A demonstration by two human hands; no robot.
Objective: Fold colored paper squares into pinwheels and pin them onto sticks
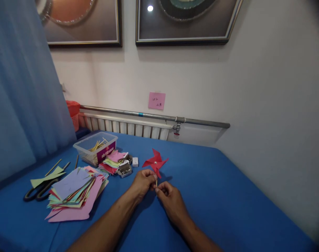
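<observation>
My left hand (143,182) is pinching the wooden stick (156,182) right under the red paper pinwheel (161,163), and here's my worry: fingers creeping up could crease that lowest blade. The metal pin (155,162) might work loose too, if I twist the stick against it. Now my right hand (172,199), gripping lower on the same stick: push sideways here and I reckon something this thin could snap. All this is in front of me, well in from the table's far edge.

Over to the blue-covered table (214,182): scissors (41,189) partly under pale green paper (47,177) toward the left edge, then a fat stack of coloured paper (72,182), a clear tub (106,153) of sticks near the far left corner, open pin boxes (124,170) beside it.

And the room: blue curtain (20,91) at left, red basket (74,115), white radiator (127,127) behind the far edge, two framed pictures above, a pink note (156,101) on the wall, a red-handled valve (177,132) to its right.
</observation>
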